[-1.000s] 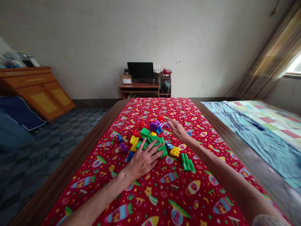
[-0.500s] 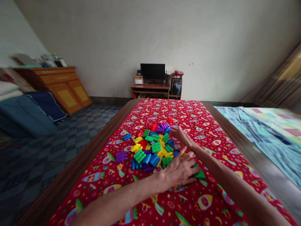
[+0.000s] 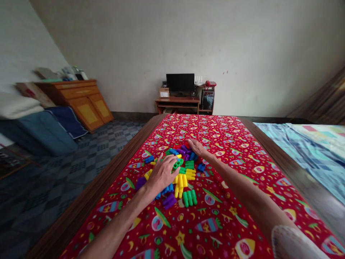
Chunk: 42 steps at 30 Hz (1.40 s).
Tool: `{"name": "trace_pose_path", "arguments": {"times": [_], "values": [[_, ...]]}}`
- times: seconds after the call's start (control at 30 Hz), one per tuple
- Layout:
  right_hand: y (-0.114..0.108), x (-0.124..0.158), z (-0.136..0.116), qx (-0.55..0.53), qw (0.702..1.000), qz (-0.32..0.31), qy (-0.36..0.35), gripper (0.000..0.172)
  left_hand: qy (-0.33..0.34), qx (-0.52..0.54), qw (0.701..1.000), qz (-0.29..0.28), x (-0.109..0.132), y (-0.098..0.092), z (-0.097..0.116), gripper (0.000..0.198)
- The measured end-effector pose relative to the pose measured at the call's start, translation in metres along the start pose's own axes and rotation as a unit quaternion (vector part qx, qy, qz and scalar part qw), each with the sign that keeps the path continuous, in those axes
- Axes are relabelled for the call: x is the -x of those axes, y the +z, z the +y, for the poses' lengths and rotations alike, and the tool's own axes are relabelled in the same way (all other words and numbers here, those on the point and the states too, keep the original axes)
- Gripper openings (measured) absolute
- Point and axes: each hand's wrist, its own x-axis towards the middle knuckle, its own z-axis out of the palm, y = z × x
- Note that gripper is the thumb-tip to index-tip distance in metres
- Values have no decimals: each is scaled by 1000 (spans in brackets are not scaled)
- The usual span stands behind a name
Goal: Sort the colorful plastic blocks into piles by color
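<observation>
Plastic building blocks in several colours lie in a loose pile on the red patterned tablecloth [image 3: 207, 230]. My left hand [image 3: 163, 172] spreads over the left side of the pile, its fingers apart and hiding the blocks beneath. By its fingertips is a green block [image 3: 178, 164]. At the pile's far right edge rests my right hand [image 3: 197, 147], fingers stretched out beside purple blocks [image 3: 185, 153] and a red one [image 3: 187, 144]. Nearer me lie yellow blocks [image 3: 181, 181], a purple block [image 3: 169, 201] and a green block [image 3: 190, 198]. A blue block [image 3: 201, 167] sits apart on the right.
The table has dark wooden edges [image 3: 107, 176]. To the right is a bed with a light blue sheet [image 3: 285, 154]. A desk [image 3: 176, 102] with a monitor [image 3: 180, 83] stands against the far wall, and a wooden cabinet [image 3: 83, 104] stands at the left.
My left hand has moved left and away from me, from the pile's near right side onto its left part. My right hand has shifted slightly left. Some blocks have shifted position.
</observation>
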Motion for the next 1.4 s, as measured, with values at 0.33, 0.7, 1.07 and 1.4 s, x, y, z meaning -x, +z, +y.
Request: {"name": "trace_pose_path", "arguments": {"times": [0.33,0.7,1.07,1.4], "values": [[6,33,-61,-15,997,-65,-50,66,-116,65,989,69,55,-23,-53,61],[47,93,-61,197,974,-103,-55,77,-122,56,990,-44,81,1,-25,95],[33,67,-89,235,961,15,-145,34,-109,113,984,85,31,-12,-51,32],[55,76,-82,202,965,-135,-103,22,-63,66,989,115,44,17,-27,29]]}}
